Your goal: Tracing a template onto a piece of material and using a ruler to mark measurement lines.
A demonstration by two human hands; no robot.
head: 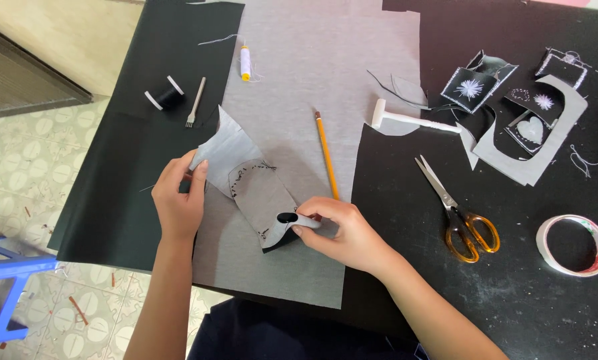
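A small grey cut piece of fabric [246, 175] with a curved line of dark stitches lies on a large grey sheet [312, 73]. My left hand [179, 200] pinches its left edge. At its lower right corner my right hand [342, 233] curls the edge over, showing a black underside [284, 235]. A yellow pencil [326, 155] lies just above my right hand.
On the black table cover [512, 293] lie orange-handled scissors [459, 215], a tape roll [572, 245], a white mallet [406, 119], grey offcuts and stitched black patches [512, 113]. A black spool [166, 93], a pronged tool [195, 101] and white thread [246, 63] lie far left. Tiled floor and a blue stool [6, 293] are left.
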